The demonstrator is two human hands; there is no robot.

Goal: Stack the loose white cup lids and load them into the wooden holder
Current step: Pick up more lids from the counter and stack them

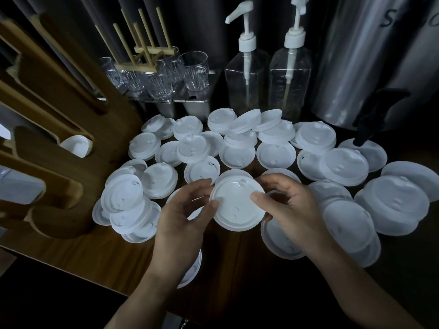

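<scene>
Far left: wooden holder (59, 138) stands on the table (95, 252). I see white lids (76, 145) sitting in one of its slots.

Just right of it: loose lids (145, 146) lie scattered and overlapping across the table, some dome up, some rim up. Behind them stand clear glasses (194, 72).

Centre, near edge: left hand (183, 217) pinches the left rim of the held lid (237, 205), with its fingers curled round the edge. The held lid is above the scatter, tilted toward the camera. I cannot tell whether more lids are nested under it.

Right hand (285, 207) pinches the right rim, with its thumb on the top face and fingers curled behind. Both grips are clamped on the same lid.

Back right: two clear pump bottles (247, 79), then a metal urn (370, 55) whose black tap (375, 115) hangs over one loose lid.
</scene>
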